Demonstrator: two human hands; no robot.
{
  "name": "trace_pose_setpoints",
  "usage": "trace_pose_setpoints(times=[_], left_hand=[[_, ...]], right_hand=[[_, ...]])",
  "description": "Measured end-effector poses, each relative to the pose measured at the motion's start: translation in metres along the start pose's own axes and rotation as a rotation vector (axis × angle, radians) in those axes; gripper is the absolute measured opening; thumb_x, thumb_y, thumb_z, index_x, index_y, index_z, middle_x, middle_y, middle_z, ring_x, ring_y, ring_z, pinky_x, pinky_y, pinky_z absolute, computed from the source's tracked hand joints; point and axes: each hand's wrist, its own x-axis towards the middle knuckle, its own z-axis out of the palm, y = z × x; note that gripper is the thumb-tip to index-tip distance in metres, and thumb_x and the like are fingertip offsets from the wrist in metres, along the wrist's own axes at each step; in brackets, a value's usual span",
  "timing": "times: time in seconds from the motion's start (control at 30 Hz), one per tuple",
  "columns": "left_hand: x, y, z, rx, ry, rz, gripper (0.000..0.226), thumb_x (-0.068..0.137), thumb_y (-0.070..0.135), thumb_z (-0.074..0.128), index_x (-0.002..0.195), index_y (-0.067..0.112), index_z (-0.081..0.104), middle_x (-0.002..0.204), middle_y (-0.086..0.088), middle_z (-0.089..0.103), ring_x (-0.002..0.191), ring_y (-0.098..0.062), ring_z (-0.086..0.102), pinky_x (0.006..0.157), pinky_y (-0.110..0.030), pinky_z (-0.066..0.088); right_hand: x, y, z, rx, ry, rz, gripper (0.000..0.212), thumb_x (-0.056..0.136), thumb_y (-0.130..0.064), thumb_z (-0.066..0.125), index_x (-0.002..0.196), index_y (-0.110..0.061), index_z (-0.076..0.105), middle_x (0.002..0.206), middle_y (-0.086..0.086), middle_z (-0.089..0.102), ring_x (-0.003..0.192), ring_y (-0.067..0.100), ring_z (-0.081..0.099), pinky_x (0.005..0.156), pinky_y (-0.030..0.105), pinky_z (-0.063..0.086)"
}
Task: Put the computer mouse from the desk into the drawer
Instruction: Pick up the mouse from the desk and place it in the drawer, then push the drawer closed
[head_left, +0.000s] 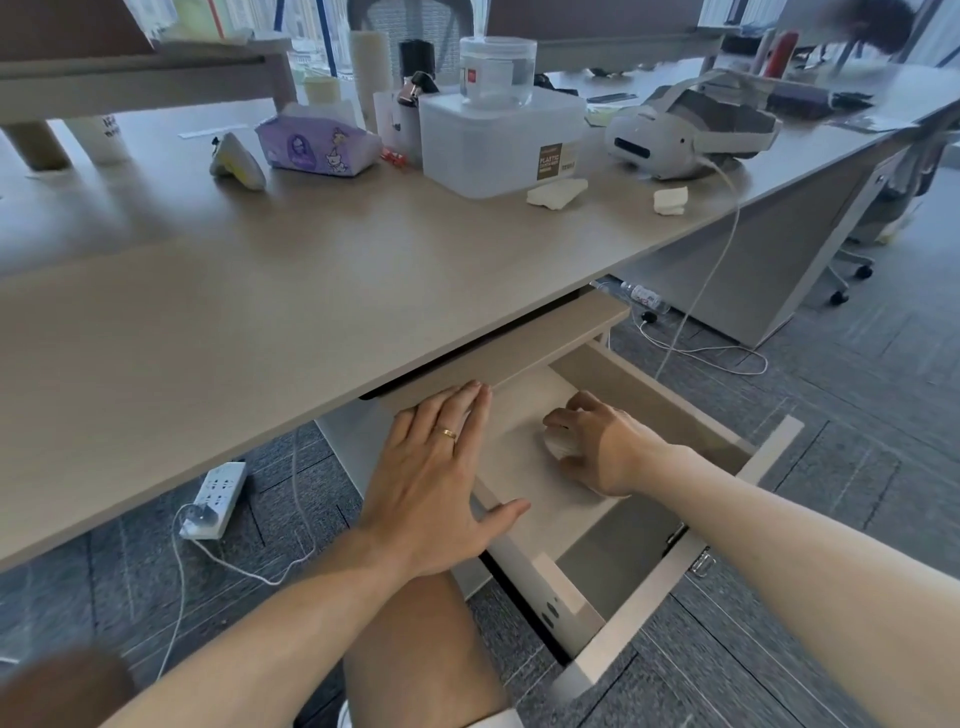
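The drawer (670, 400) under the desk (260, 322) stands pulled out at the lower right. A white computer mouse (563, 446) lies on the drawer's floor, with my right hand (602, 447) curled over it and its fingers around its sides. Most of the mouse is hidden under that hand. My left hand (436, 478), with a gold ring, hovers flat with spread fingers over the drawer's left side, its fingertips close to the desk's front edge. It holds nothing.
On the desk stand a white plastic box (498, 140) with a clear jar on top, a purple tissue pack (317, 145), a white headset (685, 130) with a hanging cable, and crumpled tissues. A power strip (215, 499) and cables lie on the carpet below.
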Motion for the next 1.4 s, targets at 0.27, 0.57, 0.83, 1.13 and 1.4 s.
trace_pose_setpoints(times=[0.27,0.57,0.83,1.13,1.4], left_hand=[[0.001,0.0,0.001,0.005,-0.013,-0.008,0.109,0.083,0.082,0.046,0.16,0.008,0.025,0.162,-0.008,0.035,0.143,-0.024,0.034,0.111,-0.04,0.031],[0.002,0.001,0.002,0.011,-0.02,-0.012,0.11,0.083,0.083,0.044,0.16,0.008,0.023,0.163,-0.009,0.034,0.145,-0.024,0.032,0.112,-0.04,0.028],[0.002,0.001,0.004,0.012,-0.021,-0.014,0.11,0.083,0.083,0.043,0.161,0.008,0.021,0.164,-0.009,0.031,0.146,-0.023,0.03,0.114,-0.04,0.029],[0.001,0.001,0.004,0.014,-0.023,-0.012,0.109,0.083,0.082,0.044,0.16,0.008,0.022,0.163,-0.009,0.032,0.146,-0.024,0.031,0.113,-0.041,0.029],[0.001,0.002,0.001,0.036,-0.037,-0.006,0.107,0.084,0.08,0.044,0.159,0.006,0.024,0.162,-0.011,0.034,0.144,-0.026,0.033,0.111,-0.042,0.03]], right_hand=[[0.011,-0.002,0.019,-0.021,-0.044,0.041,0.064,0.087,-0.038,0.06,0.148,-0.027,0.043,0.142,0.009,0.041,0.126,0.036,0.056,0.104,0.043,0.046],[0.017,0.001,0.026,-0.021,-0.033,0.071,0.067,0.086,-0.039,0.066,0.147,-0.026,0.042,0.143,0.01,0.039,0.127,0.038,0.052,0.103,0.047,0.046],[0.001,0.008,0.016,0.027,-0.05,0.046,0.085,0.075,-0.038,0.072,0.149,-0.035,0.032,0.147,0.002,0.035,0.125,0.034,0.056,0.099,0.041,0.05],[0.005,0.012,0.018,0.042,-0.07,0.047,0.079,0.083,-0.018,0.065,0.153,-0.034,0.033,0.151,0.007,0.033,0.129,0.036,0.053,0.103,0.038,0.047],[-0.025,0.006,-0.01,0.127,0.121,0.041,0.084,0.087,-0.043,0.067,0.156,-0.034,0.021,0.161,0.005,0.025,0.142,0.035,0.038,0.113,0.05,0.04]])
